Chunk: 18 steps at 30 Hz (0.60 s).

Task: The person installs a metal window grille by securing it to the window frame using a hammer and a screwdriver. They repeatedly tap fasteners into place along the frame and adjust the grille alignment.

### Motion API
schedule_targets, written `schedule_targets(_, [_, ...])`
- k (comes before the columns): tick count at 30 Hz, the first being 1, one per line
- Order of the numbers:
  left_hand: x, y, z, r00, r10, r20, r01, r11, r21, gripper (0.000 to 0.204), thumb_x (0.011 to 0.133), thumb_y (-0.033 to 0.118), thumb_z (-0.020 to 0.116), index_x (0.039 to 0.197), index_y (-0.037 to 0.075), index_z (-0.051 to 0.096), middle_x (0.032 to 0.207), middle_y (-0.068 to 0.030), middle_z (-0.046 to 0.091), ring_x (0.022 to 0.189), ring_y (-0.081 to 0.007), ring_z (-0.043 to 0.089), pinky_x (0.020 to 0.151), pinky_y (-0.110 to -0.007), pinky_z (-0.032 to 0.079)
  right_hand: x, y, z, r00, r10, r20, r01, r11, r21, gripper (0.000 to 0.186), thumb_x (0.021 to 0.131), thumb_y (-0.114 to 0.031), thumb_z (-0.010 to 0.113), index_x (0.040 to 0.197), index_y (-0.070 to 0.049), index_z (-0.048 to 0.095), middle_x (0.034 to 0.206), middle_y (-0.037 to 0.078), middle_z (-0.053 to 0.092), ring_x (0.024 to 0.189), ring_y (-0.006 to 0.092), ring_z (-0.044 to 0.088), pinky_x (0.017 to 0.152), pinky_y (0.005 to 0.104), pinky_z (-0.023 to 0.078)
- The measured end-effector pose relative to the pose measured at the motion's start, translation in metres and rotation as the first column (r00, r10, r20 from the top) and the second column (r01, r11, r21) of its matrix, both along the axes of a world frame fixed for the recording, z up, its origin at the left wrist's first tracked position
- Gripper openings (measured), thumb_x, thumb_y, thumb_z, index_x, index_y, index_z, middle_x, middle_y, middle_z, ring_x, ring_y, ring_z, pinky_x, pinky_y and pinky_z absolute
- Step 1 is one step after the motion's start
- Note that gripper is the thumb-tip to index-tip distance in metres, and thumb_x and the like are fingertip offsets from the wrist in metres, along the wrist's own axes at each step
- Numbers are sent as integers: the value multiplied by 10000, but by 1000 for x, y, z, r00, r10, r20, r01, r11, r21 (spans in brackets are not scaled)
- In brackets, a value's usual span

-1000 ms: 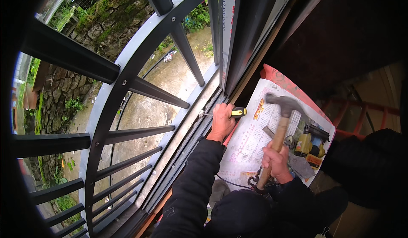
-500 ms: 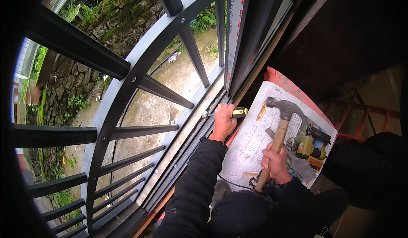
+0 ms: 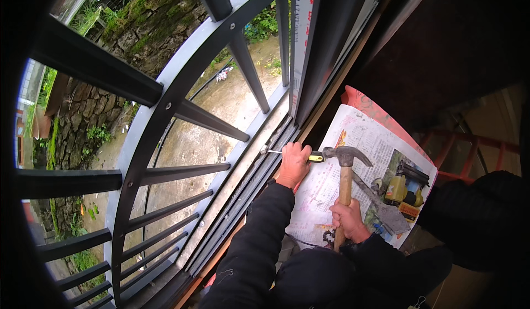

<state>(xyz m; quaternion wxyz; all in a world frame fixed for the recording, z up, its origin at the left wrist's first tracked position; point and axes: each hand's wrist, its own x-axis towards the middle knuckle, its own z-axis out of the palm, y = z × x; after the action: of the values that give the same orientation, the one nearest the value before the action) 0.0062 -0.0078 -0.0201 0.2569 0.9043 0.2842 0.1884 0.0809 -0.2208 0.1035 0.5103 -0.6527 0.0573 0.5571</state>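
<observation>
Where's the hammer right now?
In the head view, the hammer is right of centre, in the right grip above the printed paper, its head at the handle end of the yellow-and-black screwdriver in the left grip.

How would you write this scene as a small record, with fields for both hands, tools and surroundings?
Left hand: closed around screwdriver
Right hand: grips hammer by its wooden handle
Hammer head: at the screwdriver's handle end; contact unclear
Screwdriver tip: over the pale sill; contact unclear
On newspaper: yellow-and-black tool, grey block, orange box
Left side: dark curved grille, with ground outside
</observation>
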Motion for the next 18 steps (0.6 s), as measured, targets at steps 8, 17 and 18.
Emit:
schedule_targets(8, [0,-3,-9,994,-69,-89,78,992,95,231,729,75,740,905,104,594,925,-112,560,971,-325,525,873,-442,392,-1,-13,-24,998,34,52,-28,993,-113,105,857,-39,653,817,-30,557,574,20,493,415,135,467,390,317,394])
schedule_targets(17, [-10,4,7,993,-51,109,67,987,-145,250,762,26,694,989,122,655,967,-127,562,973,-367,515,841,-484,411,7,-13,-30,1000,1,0,-1,985,-172,122,854,-46,649,779,-34,554,558,26,485,404,156,463,366,350,386])
schedule_targets(18, [-8,8,9,994,-9,111,27,987,-158,249,764,25,689,992,120,655,968,-129,561,972,-369,513,839,-485,411,7,-12,-28,1000,3,0,-3,985,-172,122,855,-47,650,782,-33,554,560,27,486,404,157,463,366,352,386])
